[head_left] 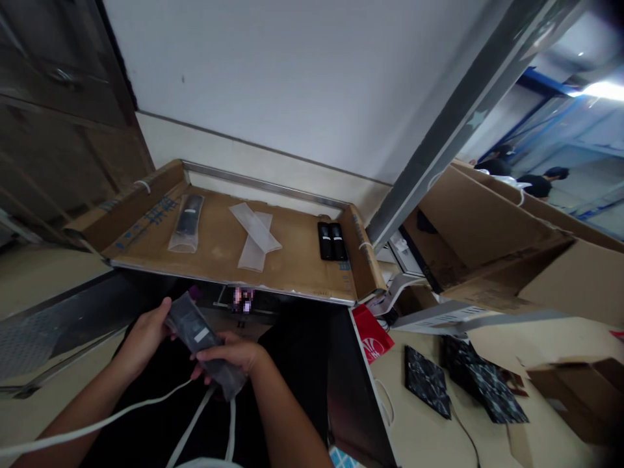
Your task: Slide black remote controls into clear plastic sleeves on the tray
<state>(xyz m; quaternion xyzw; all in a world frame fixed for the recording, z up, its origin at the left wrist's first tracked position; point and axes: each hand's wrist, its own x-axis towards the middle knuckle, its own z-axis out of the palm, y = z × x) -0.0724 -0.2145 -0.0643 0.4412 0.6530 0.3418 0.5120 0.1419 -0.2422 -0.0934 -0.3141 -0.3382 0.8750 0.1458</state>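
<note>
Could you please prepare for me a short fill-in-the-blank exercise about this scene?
The left hand and right hand hold a dark oblong device in a translucent plastic sleeve; its small rectangular label is coloured ____.
On the brown cardboard-lined tray, two flat translucent plastic sleeves form the letter ____.
Side by side at the tray's right end lie ____ bare black oblong devices.

Missing words: white; X; two.

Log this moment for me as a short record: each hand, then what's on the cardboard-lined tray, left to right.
Left hand: holding upper end of bagged dark item
Right hand: gripping that item's lower part
Tray, left: another bagged dark item
Tray, middle: two clear sleeves, crossed
Tray, right: two black devices, side by side
</note>
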